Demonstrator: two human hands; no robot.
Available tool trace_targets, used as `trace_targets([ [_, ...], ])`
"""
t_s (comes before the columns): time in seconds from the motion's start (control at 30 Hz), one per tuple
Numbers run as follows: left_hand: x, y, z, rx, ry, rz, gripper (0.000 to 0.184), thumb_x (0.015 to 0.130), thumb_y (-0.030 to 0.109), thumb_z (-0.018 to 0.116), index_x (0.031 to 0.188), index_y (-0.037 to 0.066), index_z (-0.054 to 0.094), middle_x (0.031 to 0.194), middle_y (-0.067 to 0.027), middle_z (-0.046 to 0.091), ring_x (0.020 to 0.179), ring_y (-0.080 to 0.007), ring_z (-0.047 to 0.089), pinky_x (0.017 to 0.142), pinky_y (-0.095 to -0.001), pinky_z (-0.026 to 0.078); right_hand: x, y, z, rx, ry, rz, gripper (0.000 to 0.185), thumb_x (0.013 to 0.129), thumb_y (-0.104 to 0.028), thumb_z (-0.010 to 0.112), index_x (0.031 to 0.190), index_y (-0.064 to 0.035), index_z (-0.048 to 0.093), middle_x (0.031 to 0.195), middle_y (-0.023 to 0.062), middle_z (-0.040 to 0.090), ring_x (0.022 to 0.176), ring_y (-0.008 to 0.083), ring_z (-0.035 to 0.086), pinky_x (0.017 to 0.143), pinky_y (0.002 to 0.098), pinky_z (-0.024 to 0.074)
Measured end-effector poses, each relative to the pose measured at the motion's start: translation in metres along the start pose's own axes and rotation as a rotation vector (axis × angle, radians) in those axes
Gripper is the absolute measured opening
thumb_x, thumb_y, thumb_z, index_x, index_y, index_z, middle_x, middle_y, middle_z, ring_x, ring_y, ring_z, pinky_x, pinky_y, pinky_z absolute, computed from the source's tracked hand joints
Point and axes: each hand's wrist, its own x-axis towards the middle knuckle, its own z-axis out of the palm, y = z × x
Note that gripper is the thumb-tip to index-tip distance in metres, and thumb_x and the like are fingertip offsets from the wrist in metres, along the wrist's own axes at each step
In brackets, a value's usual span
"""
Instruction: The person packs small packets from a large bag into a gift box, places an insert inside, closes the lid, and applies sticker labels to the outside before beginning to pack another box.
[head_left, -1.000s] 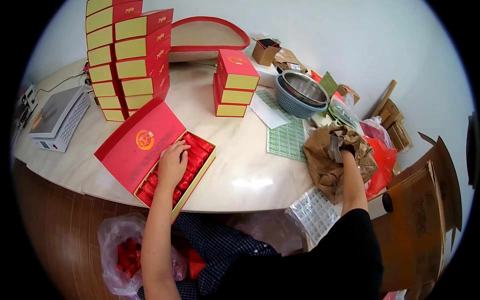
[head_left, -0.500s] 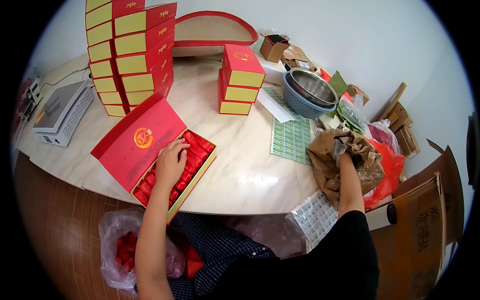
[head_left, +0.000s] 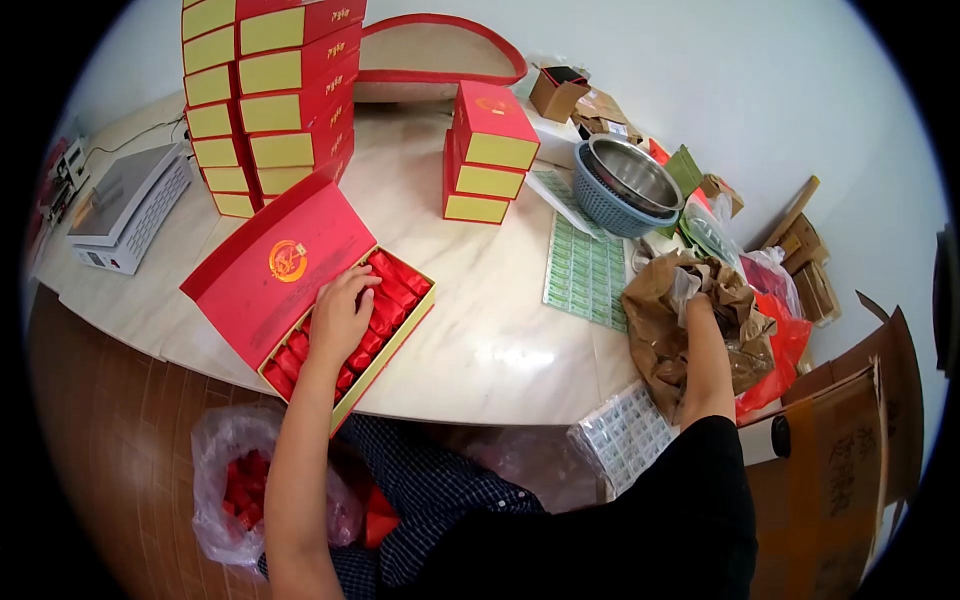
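Note:
My left hand (head_left: pixel 342 312) lies over the rows of red foil packets (head_left: pixel 388 312) inside an open gift box. Its fingers are loosely bent and apart, touching the packets and holding none that I can see. The red lid (head_left: pixel 290 262) of the box is tipped back and bears a gold round emblem. On the right, my right hand reaches into a crumpled brown paper bag (head_left: pixel 655 330); its fingers are hidden inside. Some clear plastic (head_left: pixel 686 286) shows beside that wrist at the bag's mouth.
Tall stacks of red and yellow boxes (head_left: pixel 300 90) stand at the back left, a shorter stack (head_left: pixel 494 150) mid-table. A scale (head_left: pixel 130 205) sits left. Green sticker sheets (head_left: pixel 585 275) lie near a blue basket (head_left: pixel 605 205). Below, a plastic bag (head_left: pixel 215 500) holds red packets; cardboard (head_left: pixel 830 480) stands right.
The view has shifted slightly. My left hand stays on the packets, and my right hand remains in the paper bag, its wrist a little higher.

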Motion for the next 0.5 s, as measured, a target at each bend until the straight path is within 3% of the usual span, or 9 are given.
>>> trace_targets([
  [0.2, 0.001, -0.002, 0.001, -0.004, 0.014, 0.022, 0.019, 0.087, 0.01, 0.056, 0.103, 0.006, 0.066, 0.119, -0.0103, 0.062, 0.109, -0.0309, 0.057, 0.097, -0.041, 0.042, -0.004, 0.007, 0.005, -0.035, 0.081, -0.049, 0.031, 0.083, -0.015, 0.059, 0.11, -0.0009, 0.063, 0.101, 0.0194, 0.067, 0.088, 0.0354, 0.065, 0.077, 0.0455, 0.0521],
  [0.33, 0.001, -0.001, 0.001, -0.003, 0.007, 0.013, 0.019, 0.088, 0.011, 0.056, 0.103, 0.007, 0.067, 0.118, -0.0105, 0.063, 0.109, -0.0305, 0.058, 0.096, -0.0404, 0.042, -0.014, 0.063, 0.001, -0.143, 0.45, -0.218, 0.029, 0.083, -0.013, 0.058, 0.109, -0.0003, 0.063, 0.099, 0.0198, 0.067, 0.086, 0.0364, 0.065, 0.076, 0.0461, 0.0528],
  [0.37, 0.001, -0.004, 0.003, -0.018, 0.014, 0.029, 0.019, 0.088, 0.012, 0.055, 0.103, 0.007, 0.066, 0.119, -0.0107, 0.062, 0.109, -0.0305, 0.058, 0.096, -0.0401, 0.042, -0.062, 0.039, -0.051, -0.162, 0.14, -0.051, 0.02, 0.086, -0.01, 0.052, 0.098, 0.0011, 0.064, 0.108, 0.0246, 0.064, 0.103, 0.0391, 0.062, 0.085, 0.0441, 0.0518],
  [0.4, 0.001, -0.005, 0.003, -0.019, 0.014, 0.036, 0.019, 0.088, 0.012, 0.056, 0.102, 0.007, 0.066, 0.12, -0.0111, 0.062, 0.109, -0.0309, 0.058, 0.096, -0.0404, 0.042, -0.103, 0.028, -0.081, -0.037, 0.247, -0.026, 0.021, 0.088, -0.012, 0.048, 0.096, 0.0004, 0.063, 0.099, 0.0268, 0.065, 0.096, 0.042, 0.063, 0.082, 0.0487, 0.0511],
  [0.5, 0.0, -0.005, 0.002, -0.018, 0.013, 0.051, 0.019, 0.089, 0.013, 0.056, 0.102, 0.007, 0.066, 0.12, -0.0118, 0.062, 0.11, -0.0312, 0.057, 0.096, -0.041, 0.042, -0.163, 0.013, -0.128, 0.247, 0.511, 0.063, 0.026, 0.094, -0.019, 0.045, 0.097, -0.0004, 0.062, 0.094, 0.027, 0.065, 0.094, 0.0455, 0.06, 0.077, 0.0526, 0.0482],
])
